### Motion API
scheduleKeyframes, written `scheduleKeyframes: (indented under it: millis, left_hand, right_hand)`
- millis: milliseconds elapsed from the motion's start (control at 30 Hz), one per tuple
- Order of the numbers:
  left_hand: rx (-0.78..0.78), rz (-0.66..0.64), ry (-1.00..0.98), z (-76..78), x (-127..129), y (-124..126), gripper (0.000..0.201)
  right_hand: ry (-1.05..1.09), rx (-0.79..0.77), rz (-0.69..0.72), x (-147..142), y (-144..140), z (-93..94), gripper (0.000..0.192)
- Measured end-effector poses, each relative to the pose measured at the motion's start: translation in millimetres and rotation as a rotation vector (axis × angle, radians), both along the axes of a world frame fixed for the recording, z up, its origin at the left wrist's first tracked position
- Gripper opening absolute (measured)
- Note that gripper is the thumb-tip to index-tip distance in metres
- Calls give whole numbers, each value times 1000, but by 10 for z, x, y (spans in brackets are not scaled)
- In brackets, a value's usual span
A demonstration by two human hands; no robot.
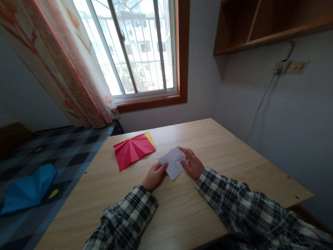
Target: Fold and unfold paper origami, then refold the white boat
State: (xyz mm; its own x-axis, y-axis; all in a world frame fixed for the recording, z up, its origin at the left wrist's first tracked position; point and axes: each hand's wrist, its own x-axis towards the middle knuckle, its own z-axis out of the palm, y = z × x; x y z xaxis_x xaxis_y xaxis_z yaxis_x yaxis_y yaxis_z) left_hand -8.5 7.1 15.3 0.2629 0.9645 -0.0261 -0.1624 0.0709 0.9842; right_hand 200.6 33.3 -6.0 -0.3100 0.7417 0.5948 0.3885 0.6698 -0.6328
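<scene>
A folded piece of white paper [173, 164] with crease lines is held between my two hands, over the middle of the wooden table. My left hand [154, 175] pinches its left corner, thumb on top and the other fingers hidden beneath. On the right side, my right hand [191, 163] grips the paper, its thumb on the near right part and its index finger by the top corner. Left of the paper lies a creased red paper [134, 152], partly covering a yellow paper [151, 139].
The wooden table [229, 149] reaches toward the wall below a window [135, 48]. At left, a creased blue paper [28, 191] rests on a checked bedspread [75, 146]. A curtain [65, 62] hangs by the window. A cable [260, 104] runs down the right wall.
</scene>
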Motion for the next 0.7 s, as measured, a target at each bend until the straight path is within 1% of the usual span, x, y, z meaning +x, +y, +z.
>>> scheduleKeyframes:
  millis: [200,333,467,567,700]
  left_hand:
    - [11,11,-32,-20,-14,15,39]
    - [14,12,-70,-18,-5,16,39]
    - [-24,13,-144,-45,-5,33,39]
    - [-58,54,-176,-85,-14,57,39]
    - [-63,87,-180,-98,-20,75,38]
  right_hand:
    - [53,18,-19,-12,-15,35,46]
    - [77,21,-5,-13,-16,26,37]
    - [87,4,18,-13,-24,26,33]
    - [84,-44,43,-13,-31,25,30]
    - [100,-87,67,-14,-16,-7,33]
